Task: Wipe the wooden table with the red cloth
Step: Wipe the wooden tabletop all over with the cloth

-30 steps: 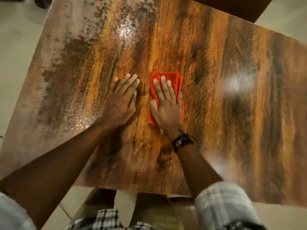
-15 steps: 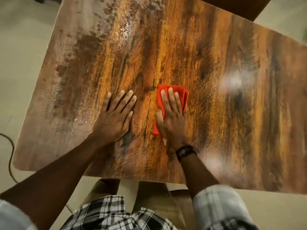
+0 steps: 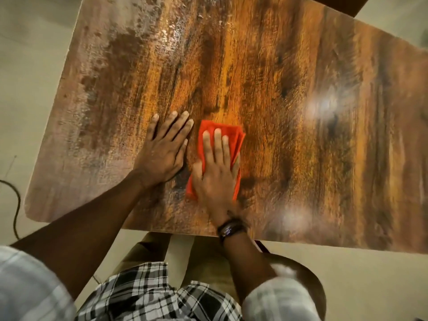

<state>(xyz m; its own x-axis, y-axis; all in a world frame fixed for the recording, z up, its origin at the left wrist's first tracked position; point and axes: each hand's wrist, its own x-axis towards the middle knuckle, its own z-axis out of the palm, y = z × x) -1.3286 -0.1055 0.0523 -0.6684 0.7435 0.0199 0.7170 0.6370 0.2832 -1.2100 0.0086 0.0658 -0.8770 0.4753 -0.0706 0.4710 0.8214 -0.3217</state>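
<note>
Head view, looking down on a wooden table with a streaked orange-brown and dark grain. The red cloth lies folded into a narrow rectangle on the near middle part of the tabletop, its long side running away from the person.

The right hand lies flat on top of the cloth, palm down, and covers most of it. Its fingers are straight and held close together, and red fabric shows beyond the fingertips, along the little-finger side and beside the thumb. This hand looks slightly blurred. A dark wrist band circles the right wrist above the near table edge.

The left hand rests palm down on bare wood just beside the cloth, on its left. Its fingers are straight, lightly spread and point toward the far side. It does not touch the cloth; a thin strip of wood shows between them.

The far left part of the tabletop carries a pale, mottled film. Two soft glare spots lie on the right half.

Below the near edge appear a black-and-white checked garment and pale checked sleeves rolled above the forearms. A dark cable curves over the pale floor at the left. A dark curved object, whose kind cannot be told, sits behind the right forearm.
</note>
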